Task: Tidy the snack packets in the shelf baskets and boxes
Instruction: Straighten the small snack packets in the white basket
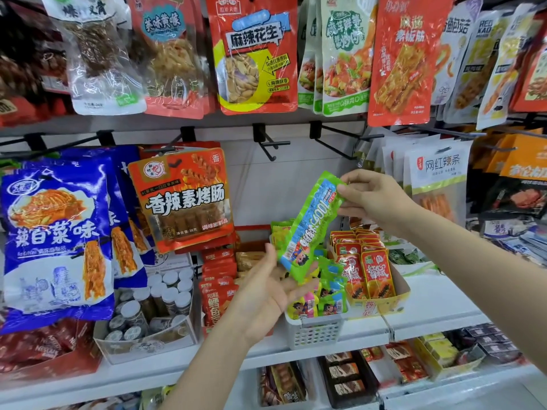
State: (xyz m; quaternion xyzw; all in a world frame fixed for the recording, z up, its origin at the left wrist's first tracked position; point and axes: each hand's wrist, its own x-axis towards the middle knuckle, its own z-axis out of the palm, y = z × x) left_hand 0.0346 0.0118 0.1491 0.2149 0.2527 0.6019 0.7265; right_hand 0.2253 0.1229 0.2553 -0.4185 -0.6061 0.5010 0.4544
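Packet: long green packet point(310, 223), glossy crinkled film w/ blue print, tilted, held over white basket point(315, 332).
R hand point(374, 199): my thumb + fingers pinch its top end.
L hand point(266, 291): palm up, fingers straight, supporting lower end.
Basket: perforated plastic, small green/yellow sachets inside, beside yellow card box point(384, 303) of red packets.

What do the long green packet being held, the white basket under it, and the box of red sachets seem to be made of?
Green packet: glossy plastic film, judging by its glare and crinkles. White basket: apparently moulded plastic, matte, with rows of small slots in its wall. Box of red sachets: probably printed cardboard, with flat thin walls and folded edges; the sachets look like shiny foil or film.
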